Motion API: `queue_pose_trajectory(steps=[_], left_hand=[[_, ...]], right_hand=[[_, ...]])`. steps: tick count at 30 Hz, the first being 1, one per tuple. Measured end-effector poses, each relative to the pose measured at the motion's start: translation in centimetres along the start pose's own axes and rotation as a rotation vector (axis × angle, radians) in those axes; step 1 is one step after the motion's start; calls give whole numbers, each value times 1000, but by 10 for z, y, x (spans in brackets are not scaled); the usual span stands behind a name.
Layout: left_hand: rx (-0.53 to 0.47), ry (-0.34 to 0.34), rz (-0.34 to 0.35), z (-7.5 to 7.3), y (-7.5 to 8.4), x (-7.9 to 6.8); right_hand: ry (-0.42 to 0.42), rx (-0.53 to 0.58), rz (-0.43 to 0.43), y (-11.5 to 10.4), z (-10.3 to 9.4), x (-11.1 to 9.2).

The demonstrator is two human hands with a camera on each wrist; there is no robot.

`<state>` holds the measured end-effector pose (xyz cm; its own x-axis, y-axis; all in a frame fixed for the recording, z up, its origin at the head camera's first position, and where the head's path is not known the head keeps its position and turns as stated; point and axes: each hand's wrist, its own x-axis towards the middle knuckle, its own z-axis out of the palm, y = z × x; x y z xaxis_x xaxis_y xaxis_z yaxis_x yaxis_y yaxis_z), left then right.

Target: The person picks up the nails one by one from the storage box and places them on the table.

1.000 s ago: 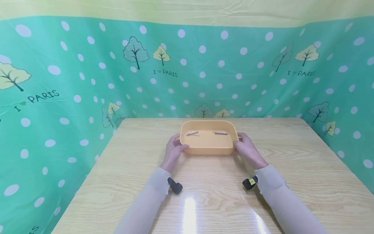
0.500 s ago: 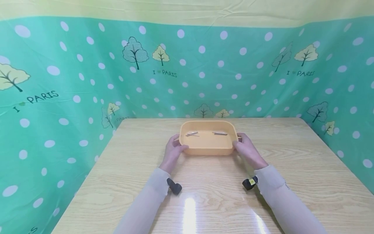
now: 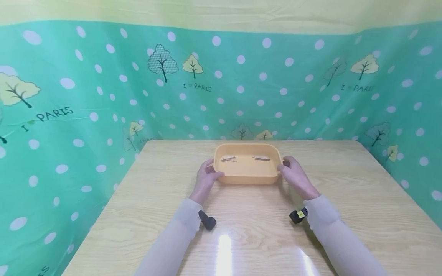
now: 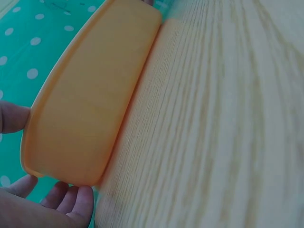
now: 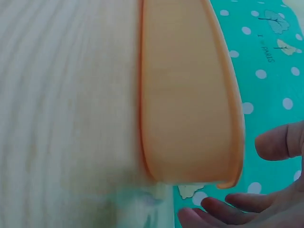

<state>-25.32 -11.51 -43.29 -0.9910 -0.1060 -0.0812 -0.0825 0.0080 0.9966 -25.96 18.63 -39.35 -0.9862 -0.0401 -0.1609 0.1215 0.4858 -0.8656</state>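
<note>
An orange-yellow rectangular basin point(image 3: 249, 179) with rounded corners stands on the table toward its far side. Inside it lie thin, dark slender pieces point(image 3: 228, 159) at the left and a similar small bunch point(image 3: 261, 158) at the right, too small to identify. My left hand point(image 3: 205, 178) holds the basin's left end, thumb on the rim and fingers against the end wall, as the left wrist view shows too. At the right end my right hand point(image 3: 295, 176) has its thumb and fingers spread, slightly apart from the basin point(image 5: 190, 95) in the right wrist view.
The wooden table point(image 3: 255, 218) extends around the basin and under both forearms. A green polka-dot curtain point(image 3: 193, 103) encloses the back and both sides. Each wrist carries a small black camera point(image 3: 208, 221).
My right hand has loosened and drawn slightly away from the basin's right end. The left hand keeps its hold and the basin stays in place; the head view shifts slightly.
</note>
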Motion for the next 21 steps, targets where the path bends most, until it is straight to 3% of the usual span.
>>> queue_pose_trajectory(steps=[7, 16, 21], left_hand=[[-15, 3, 4, 1, -1, 0], [-2, 16, -13, 1, 2, 0], [-1, 13, -19, 2, 0, 0]], right_hand=[[26, -49, -161, -17, -11, 8], [-93, -226, -278, -54, -7, 27], [-137, -324, -414, -72, 5, 37]])
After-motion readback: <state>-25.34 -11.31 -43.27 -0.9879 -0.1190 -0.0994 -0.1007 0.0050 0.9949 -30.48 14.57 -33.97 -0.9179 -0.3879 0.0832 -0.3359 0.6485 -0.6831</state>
